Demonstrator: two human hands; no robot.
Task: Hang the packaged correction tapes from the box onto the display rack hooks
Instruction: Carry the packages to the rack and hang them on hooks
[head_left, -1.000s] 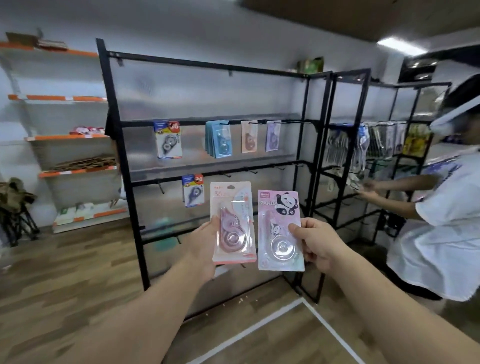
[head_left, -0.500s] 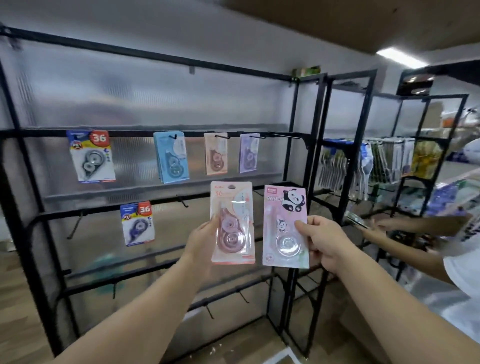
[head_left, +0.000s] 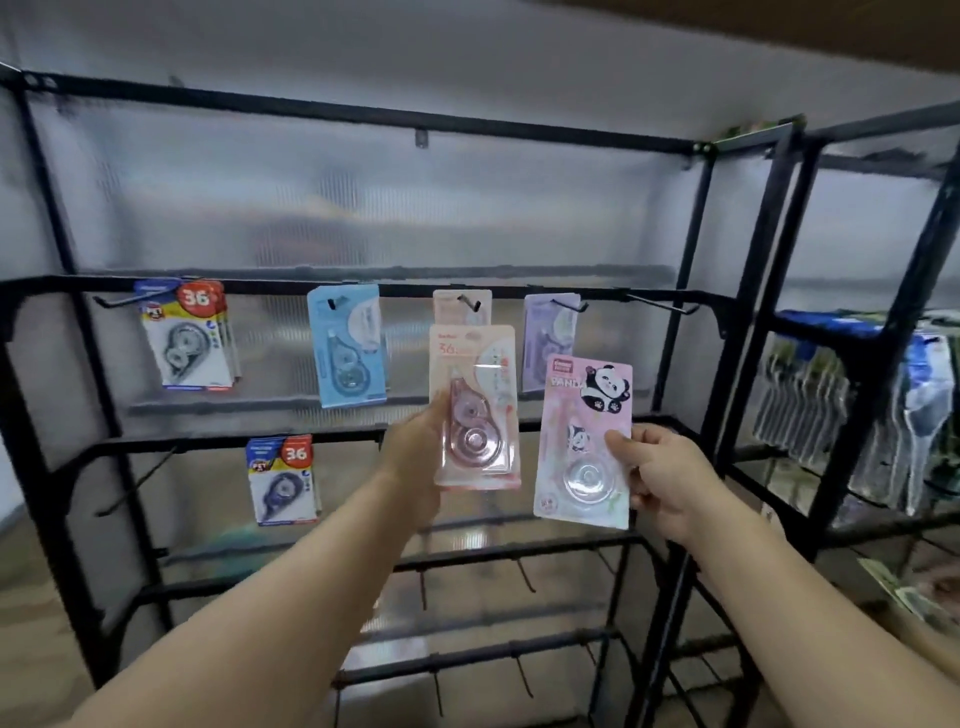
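Up close, a black display rack (head_left: 311, 110) fills the view. Along its upper rail, from the left end, hang white packs (head_left: 182, 343), a blue pack (head_left: 347, 345), a peach pack (head_left: 461, 306) and a lilac pack (head_left: 545, 332), then a bare hook (head_left: 662, 304) near the right end. The left hand (head_left: 413, 457) grips a second peach pack (head_left: 478, 405) by its left edge, just below the hung one; its fingers are probably curled behind the card, hidden. The right hand (head_left: 662, 480) pinches a pink panda pack (head_left: 576, 457), thumb in front. Both packs look light, stiff and slick-fronted, and are best held low, leaving the top hole free.
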